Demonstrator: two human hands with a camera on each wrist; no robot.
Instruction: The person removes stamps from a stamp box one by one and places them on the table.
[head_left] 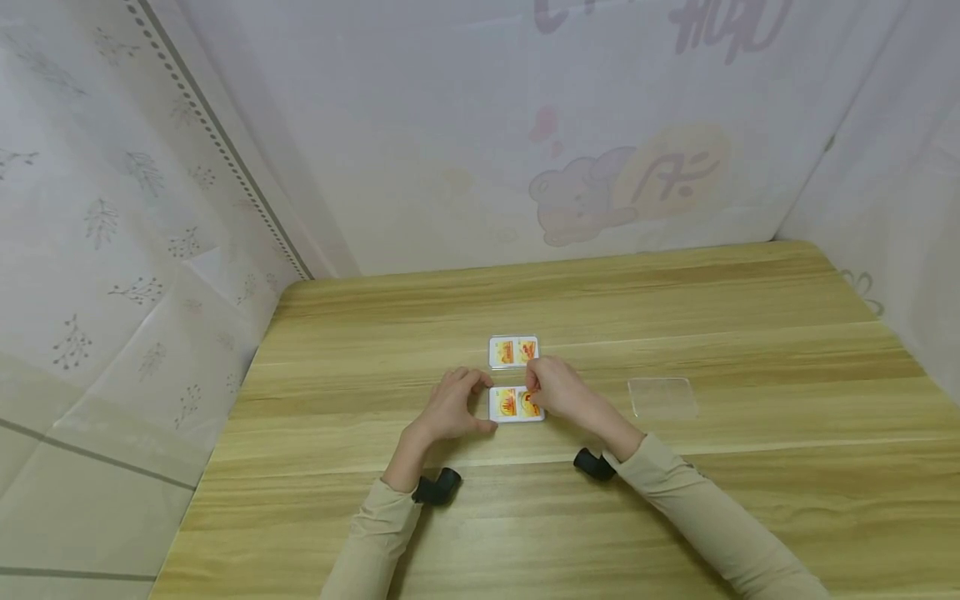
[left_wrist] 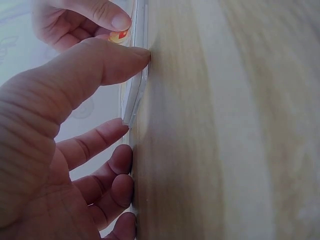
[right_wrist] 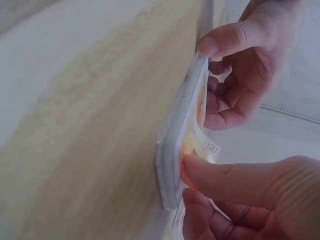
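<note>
The near white card-like case [head_left: 517, 419] lies flat on the table and bears two orange-and-yellow stamps. My left hand [head_left: 450, 407] holds it at its left end, thumb on the near edge and a fingertip at the far corner. At its right end my right hand [head_left: 564, 392] pinches a stamp [right_wrist: 202, 142] between thumb and finger. This stamp is bent up from the white surface, and "120" shows on its margin. In the left wrist view the case [left_wrist: 134, 97] appears edge-on, with a clear layer round it.
Beyond lies a second clear case [head_left: 513, 364] with two similar stamps. A transparent rectangular cover [head_left: 663, 398] lies to the right on the wooden table [head_left: 750, 517]. Black wrist cameras [head_left: 438, 487] sit under both wrists. Printed curtains [head_left: 420, 167] hang behind the table.
</note>
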